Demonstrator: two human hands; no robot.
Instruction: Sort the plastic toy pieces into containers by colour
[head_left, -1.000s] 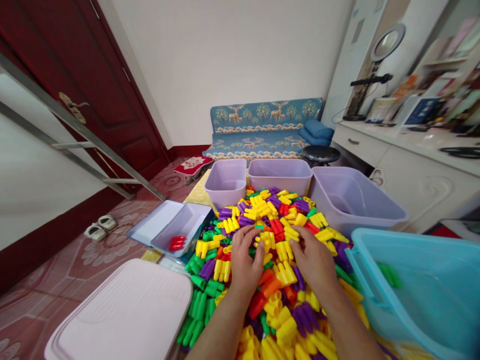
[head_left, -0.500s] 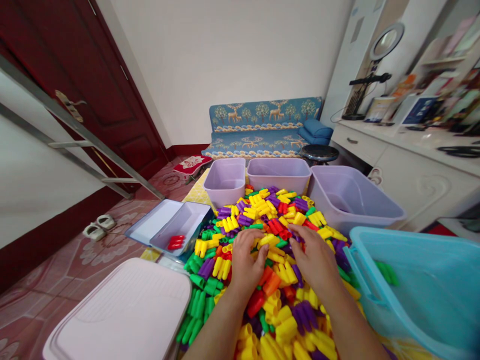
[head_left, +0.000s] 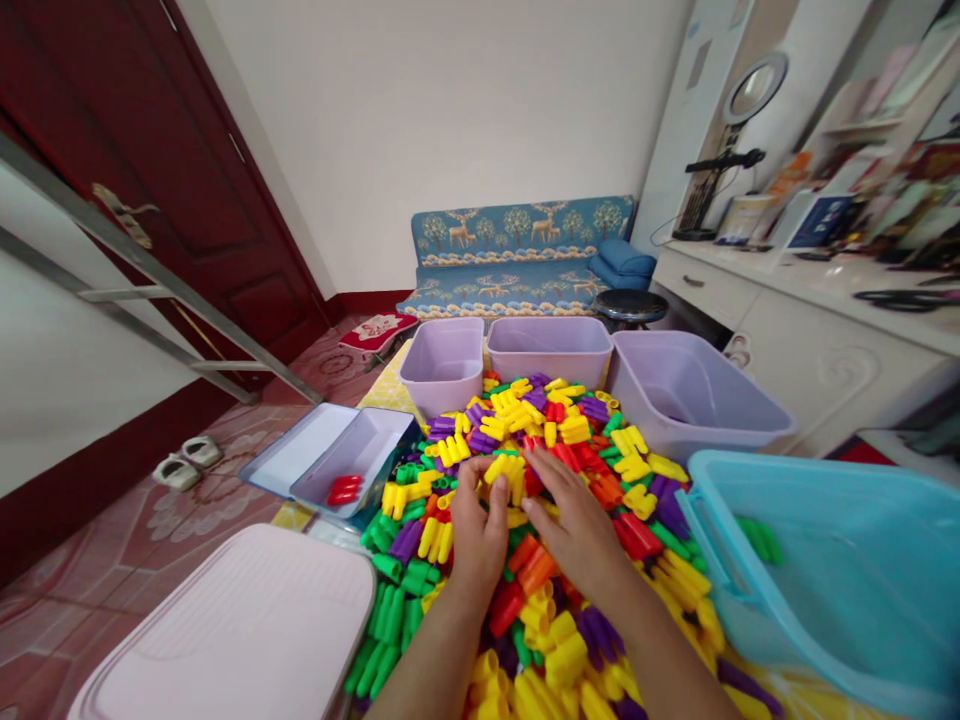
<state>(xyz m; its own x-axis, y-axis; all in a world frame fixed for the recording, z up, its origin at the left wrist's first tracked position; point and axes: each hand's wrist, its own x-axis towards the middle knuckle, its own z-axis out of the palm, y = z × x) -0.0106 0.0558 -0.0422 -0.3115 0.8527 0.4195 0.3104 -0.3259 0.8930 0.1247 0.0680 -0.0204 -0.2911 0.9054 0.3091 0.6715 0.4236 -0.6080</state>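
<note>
A heap of plastic building pieces, each made of joined bullet-shaped tubes in yellow, green, purple, red and orange, covers the table before me. My left hand (head_left: 478, 525) is closed, thumb and fingers around a yellow building piece (head_left: 510, 474) over the middle of the heap. Just right of it, my right hand (head_left: 576, 512) has its fingers apart, their tips close to the yellow piece and some red building pieces (head_left: 534, 447). Whether those fingertips touch anything is hard to see. An orange building piece (head_left: 537, 570) lies below, between my wrists.
Lilac bins (head_left: 441, 370) line the far side. A blue tub (head_left: 832, 580) with green pieces stands right. On the left are a lidded box (head_left: 315, 490) holding red pieces and a pale pink lid (head_left: 232, 620). A ladder (head_left: 150, 270) leans beyond; a dresser (head_left: 825, 330) stands right.
My right hand has moved left, nearer my left hand, uncovering red and yellow pieces on the right. My left hand now has the yellow piece raised between thumb and fingers. The view has shifted slightly.
</note>
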